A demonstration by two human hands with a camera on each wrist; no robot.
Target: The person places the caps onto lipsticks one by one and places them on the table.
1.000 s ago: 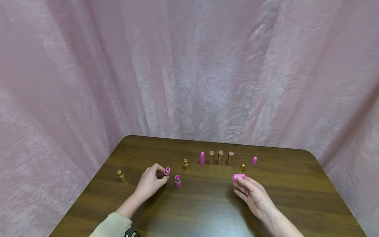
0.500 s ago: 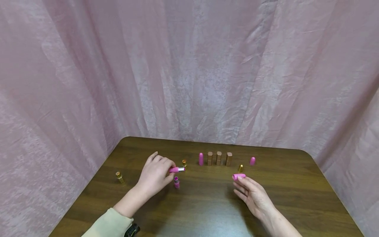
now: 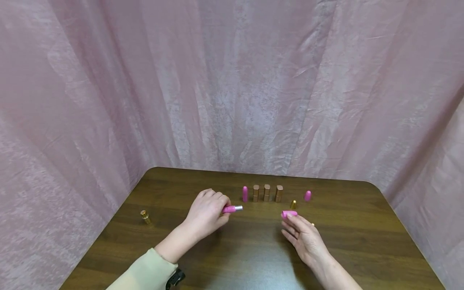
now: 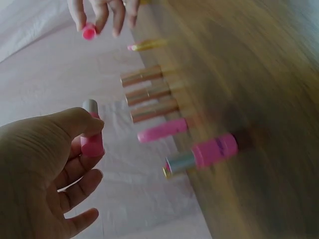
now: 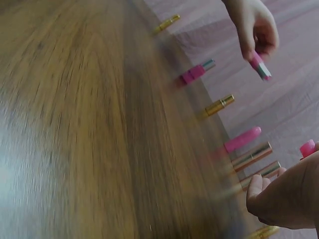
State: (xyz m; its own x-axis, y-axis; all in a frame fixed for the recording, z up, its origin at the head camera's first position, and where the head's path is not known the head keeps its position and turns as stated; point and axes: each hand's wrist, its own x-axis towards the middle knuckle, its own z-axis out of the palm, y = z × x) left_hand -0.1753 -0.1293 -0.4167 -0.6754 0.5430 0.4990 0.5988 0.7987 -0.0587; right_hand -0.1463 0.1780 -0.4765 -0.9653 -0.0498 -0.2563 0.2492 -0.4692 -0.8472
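Note:
My left hand [image 3: 206,213] pinches an uncapped pink lipstick [image 3: 229,209] between thumb and fingers. The tube is held off the table, its silver collar pointing right. Across from it, my right hand [image 3: 308,241] holds a pink lipstick cap [image 3: 288,214] at its fingertips, the opening facing left. A gap separates lipstick and cap. In the left wrist view, a second uncapped pink lipstick [image 4: 214,151] stands upright on the table; the left hand hides it in the head view. The right wrist view shows an uncapped gold lipstick [image 5: 219,105] near it.
Along the back stand a capped pink lipstick [image 3: 245,194] and three copper-coloured lipsticks [image 3: 266,193]. Right of them are a gold cap [image 3: 293,204] and another pink cap [image 3: 307,196]. Another gold lipstick [image 3: 145,217] stands far left. A pink curtain [image 3: 232,88] hangs behind the table.
My left hand has raised the pink lipstick, tipped it from upright to lying sideways, and carried it right toward the cap. The right hand has barely moved.

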